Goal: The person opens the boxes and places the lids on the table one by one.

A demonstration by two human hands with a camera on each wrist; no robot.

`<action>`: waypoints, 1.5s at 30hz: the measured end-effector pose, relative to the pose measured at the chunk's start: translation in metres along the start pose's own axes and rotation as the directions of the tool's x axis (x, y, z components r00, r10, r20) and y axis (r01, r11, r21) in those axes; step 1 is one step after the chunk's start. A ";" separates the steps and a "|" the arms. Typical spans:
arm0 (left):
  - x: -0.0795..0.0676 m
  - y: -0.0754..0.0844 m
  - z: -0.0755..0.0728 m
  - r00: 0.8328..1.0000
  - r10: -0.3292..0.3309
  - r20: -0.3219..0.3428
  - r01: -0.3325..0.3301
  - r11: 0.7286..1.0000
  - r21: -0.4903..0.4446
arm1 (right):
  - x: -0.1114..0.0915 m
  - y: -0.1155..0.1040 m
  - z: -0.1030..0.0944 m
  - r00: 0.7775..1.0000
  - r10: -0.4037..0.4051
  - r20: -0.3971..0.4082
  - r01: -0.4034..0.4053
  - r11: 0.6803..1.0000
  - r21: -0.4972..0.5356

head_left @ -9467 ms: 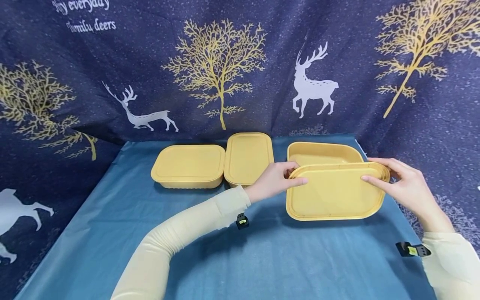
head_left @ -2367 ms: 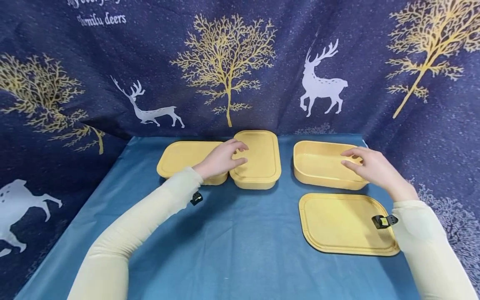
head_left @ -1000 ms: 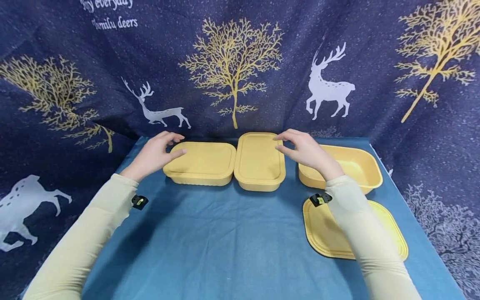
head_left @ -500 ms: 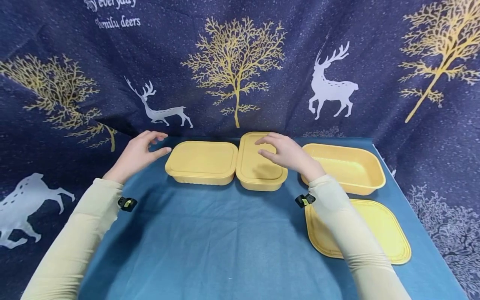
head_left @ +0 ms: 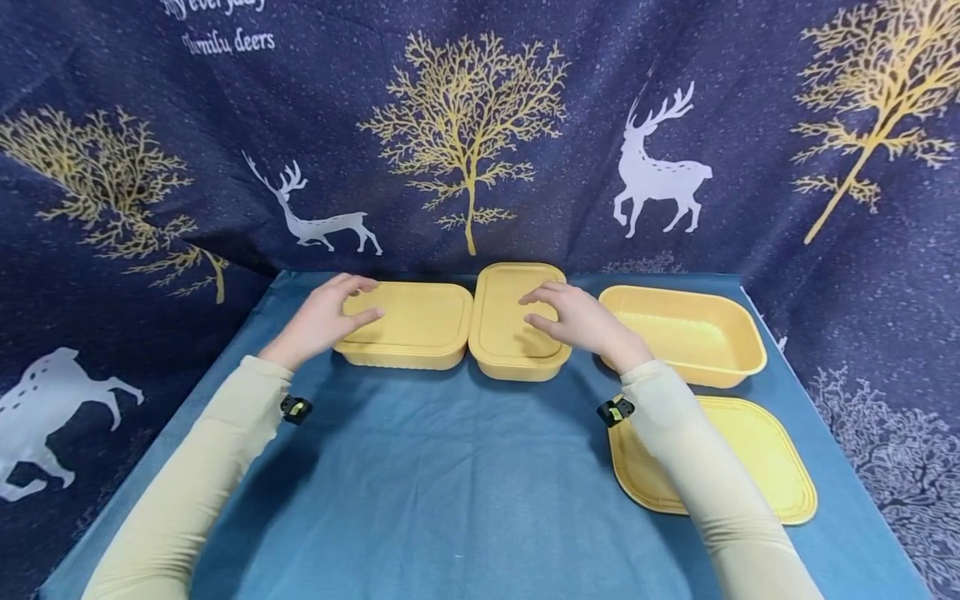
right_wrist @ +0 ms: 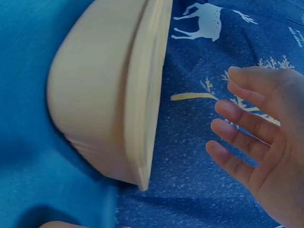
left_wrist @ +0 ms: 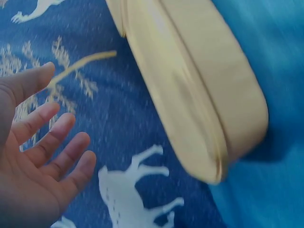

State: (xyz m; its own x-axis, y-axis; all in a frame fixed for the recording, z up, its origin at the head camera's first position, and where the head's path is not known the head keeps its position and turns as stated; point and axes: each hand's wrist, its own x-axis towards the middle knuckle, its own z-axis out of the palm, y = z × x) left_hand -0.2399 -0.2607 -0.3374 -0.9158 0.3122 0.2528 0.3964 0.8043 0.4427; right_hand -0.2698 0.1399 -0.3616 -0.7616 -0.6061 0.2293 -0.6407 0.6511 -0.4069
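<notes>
Reaching seems the step in hand: the left grip [head_left: 324, 315] hovers by the left lidded box [head_left: 420, 317], the right grip [head_left: 577, 321] by the middle lidded box [head_left: 510, 325], both empty, fingers loosely spread. Grasping either probably calls for lowering and narrowing. Rightward sit an uncovered box [head_left: 701, 333] and loose lid [head_left: 772, 458].

The right sleeve [head_left: 699, 467] (cut off below) partly hides 1 loose lid [head_left: 767, 458].

Smooth, matt-looking plastic on the lidded boxes [head_left: 412, 321], lightly creased blue cloth [head_left: 457, 475] beneath.
</notes>
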 end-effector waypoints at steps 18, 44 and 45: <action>0.038 0.045 0.095 0.955 0.218 0.202 -0.211 0.976 -0.058 | -0.016 0.012 0.024 1.000 0.005 0.016 -0.005 1.000 0.019; 0.036 0.042 0.133 0.905 0.322 0.278 -0.328 0.944 -0.026 | -0.032 0.015 0.050 0.997 -0.079 0.010 0.079 0.997 -0.004; 0.036 0.041 0.134 0.904 0.330 0.273 -0.336 0.942 -0.024 | -0.032 0.015 0.051 0.997 -0.076 0.011 0.076 0.997 -0.004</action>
State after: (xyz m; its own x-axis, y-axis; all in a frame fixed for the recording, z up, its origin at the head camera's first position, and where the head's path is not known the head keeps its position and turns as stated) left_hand -0.2648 -0.1487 -0.4251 -0.7149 0.6851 0.1399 0.6825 0.6401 0.3529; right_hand -0.2497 0.1461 -0.4202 -0.7093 -0.6589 0.2504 -0.6974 0.6045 -0.3850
